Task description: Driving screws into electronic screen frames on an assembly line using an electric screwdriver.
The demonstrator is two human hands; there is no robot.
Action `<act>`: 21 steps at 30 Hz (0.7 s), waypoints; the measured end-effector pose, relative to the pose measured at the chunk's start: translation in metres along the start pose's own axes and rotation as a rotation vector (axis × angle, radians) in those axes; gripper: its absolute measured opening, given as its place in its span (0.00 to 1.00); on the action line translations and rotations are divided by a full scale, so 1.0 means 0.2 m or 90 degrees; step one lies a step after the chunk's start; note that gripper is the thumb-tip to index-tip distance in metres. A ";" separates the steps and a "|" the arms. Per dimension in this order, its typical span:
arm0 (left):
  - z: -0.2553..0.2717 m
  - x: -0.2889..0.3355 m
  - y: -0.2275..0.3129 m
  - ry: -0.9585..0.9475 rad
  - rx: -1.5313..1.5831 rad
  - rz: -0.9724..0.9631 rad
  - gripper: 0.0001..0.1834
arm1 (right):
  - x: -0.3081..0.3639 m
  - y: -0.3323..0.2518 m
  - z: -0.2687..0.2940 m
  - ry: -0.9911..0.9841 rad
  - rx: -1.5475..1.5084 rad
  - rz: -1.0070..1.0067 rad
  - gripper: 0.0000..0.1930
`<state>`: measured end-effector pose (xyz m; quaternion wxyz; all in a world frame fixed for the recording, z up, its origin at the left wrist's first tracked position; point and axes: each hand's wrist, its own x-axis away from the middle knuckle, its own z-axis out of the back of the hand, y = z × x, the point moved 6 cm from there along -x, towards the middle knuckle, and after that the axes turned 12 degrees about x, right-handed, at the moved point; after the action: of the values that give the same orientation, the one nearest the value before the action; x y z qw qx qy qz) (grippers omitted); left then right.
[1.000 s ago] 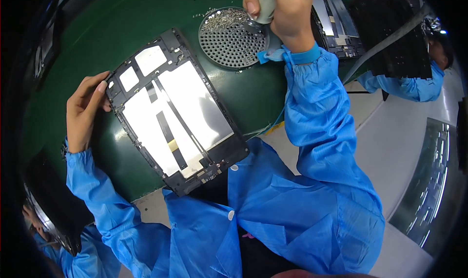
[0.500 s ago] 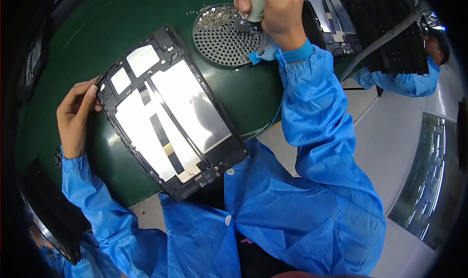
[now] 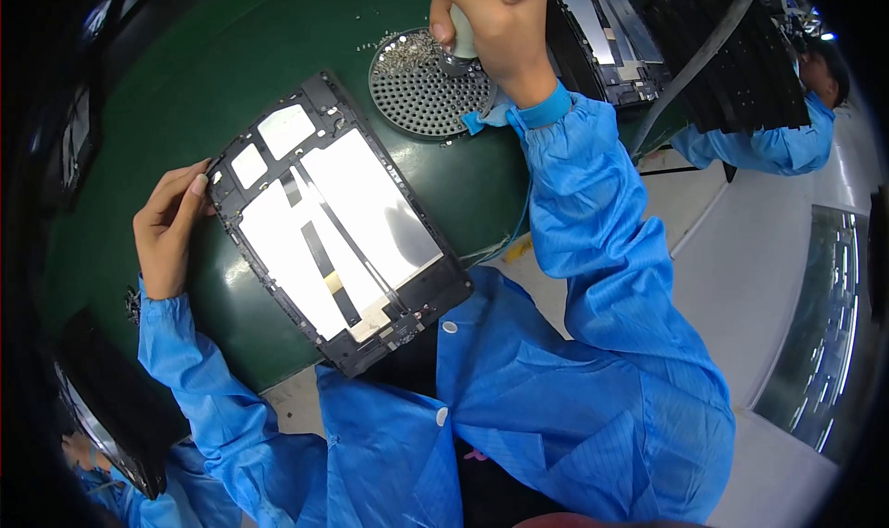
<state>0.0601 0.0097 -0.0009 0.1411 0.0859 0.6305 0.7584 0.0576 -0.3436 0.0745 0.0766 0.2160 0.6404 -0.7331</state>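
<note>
An opened tablet body [image 3: 403, 208] with a black frame and bright silver panels lies slantwise at the green table's near edge. At its upper left edge, my left hand [image 3: 169, 232] pinches the frame between thumb and fingers. Beyond the tablet sits a round grey tray [image 3: 426, 111] full of small holes, with tiny screws [image 3: 412, 54] heaped at its far side. My right hand [image 3: 507, 42] is wrapped round a pale electric screwdriver [image 3: 463, 37], whose dark nose is down at the tray's right part. The driver's tip is hidden. A blue wrist strap [image 3: 546, 109] circles my right wrist.
More opened tablets [image 3: 607, 42] lie at the far right, beside a rack of black panels [image 3: 732, 74]. A grey cable [image 3: 694, 65] hangs across them. Loose screws dot the table past the tray. Another person's blue sleeve [image 3: 769, 148] shows at right; a dark panel [image 3: 111, 408] stands lower left.
The whole view has shifted slightly, so tablet and tray appear a little lower. My left hand keeps its hold on the tablet, and the screwdriver stays at the tray.
</note>
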 end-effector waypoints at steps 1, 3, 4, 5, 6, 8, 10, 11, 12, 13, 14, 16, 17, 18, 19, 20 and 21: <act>0.01 0.00 -0.01 -0.017 0.014 -0.007 0.13 | 0.00 0.00 0.00 -0.006 0.003 0.000 0.07; 0.01 0.00 -0.01 -0.022 0.021 -0.013 0.13 | 0.01 0.00 0.00 -0.014 0.006 0.008 0.07; 0.00 0.00 0.00 -0.033 0.032 -0.015 0.14 | 0.01 0.00 0.00 -0.019 0.004 0.012 0.07; 0.01 0.00 0.01 -0.036 0.034 -0.005 0.14 | 0.01 0.00 0.00 -0.013 0.011 0.012 0.06; -0.01 -0.01 0.02 -0.031 0.036 -0.007 0.14 | 0.01 -0.01 0.00 -0.007 0.021 0.012 0.06; -0.01 -0.01 0.01 0.019 0.092 0.040 0.15 | 0.01 -0.02 -0.01 0.009 0.013 -0.004 0.05; 0.03 0.00 -0.01 0.057 0.120 0.066 0.15 | 0.01 -0.04 -0.02 0.029 -0.006 -0.025 0.05; 0.04 0.00 -0.02 0.030 0.101 0.074 0.15 | 0.01 -0.06 -0.03 0.024 0.013 -0.006 0.06; 0.05 0.01 -0.02 0.003 0.081 0.083 0.15 | 0.01 -0.08 -0.05 0.014 0.009 -0.007 0.06; 0.05 0.00 -0.03 0.008 0.098 0.082 0.15 | 0.00 -0.10 -0.08 0.016 -0.004 0.004 0.07; 0.04 -0.01 -0.03 0.021 0.098 0.086 0.15 | 0.00 -0.13 -0.12 0.017 -0.018 0.014 0.08; -0.03 -0.01 -0.03 -0.076 0.125 0.085 0.15 | 0.01 -0.24 -0.27 -0.068 -0.021 -0.026 0.10; -0.05 0.00 -0.01 -0.081 0.137 0.089 0.15 | 0.02 -0.26 -0.38 -0.081 -0.054 -0.036 0.10; -0.07 -0.01 0.00 -0.092 0.151 0.091 0.14 | 0.03 -0.28 -0.48 -0.090 -0.083 -0.047 0.10; -0.06 0.00 -0.01 -0.087 0.179 0.094 0.14 | 0.02 -0.30 -0.59 -0.166 -0.090 0.002 0.10; -0.06 0.02 -0.02 -0.073 0.178 0.102 0.14 | 0.04 -0.30 -0.72 -0.180 -0.143 -0.036 0.09; -0.07 0.02 -0.02 -0.070 0.195 0.100 0.14 | 0.04 -0.29 -0.81 -0.237 -0.142 -0.019 0.08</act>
<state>0.0533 -0.0017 -0.0068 0.1011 0.1968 0.7213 0.6563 0.0633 -0.1746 0.1099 0.2063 0.0574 0.6952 -0.6862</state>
